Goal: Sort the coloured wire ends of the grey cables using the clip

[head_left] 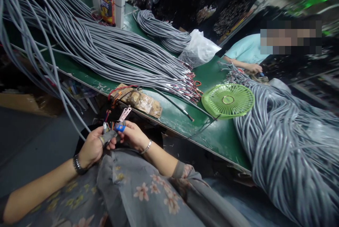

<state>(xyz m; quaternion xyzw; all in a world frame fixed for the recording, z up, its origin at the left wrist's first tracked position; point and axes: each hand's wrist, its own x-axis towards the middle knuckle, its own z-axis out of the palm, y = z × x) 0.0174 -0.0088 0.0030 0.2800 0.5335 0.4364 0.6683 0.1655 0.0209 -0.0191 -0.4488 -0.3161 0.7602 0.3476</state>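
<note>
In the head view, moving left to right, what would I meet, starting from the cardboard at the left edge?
Cardboard → person's left hand → person's right hand → green fan → large grey cable bundle at the right.

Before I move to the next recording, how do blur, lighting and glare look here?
Head view: the cable pile smears toward the right edge; head view: the floor is dark, while the plastic bag looks pale and shiny; head view: the left hand and right hand read fairly clearly.
</note>
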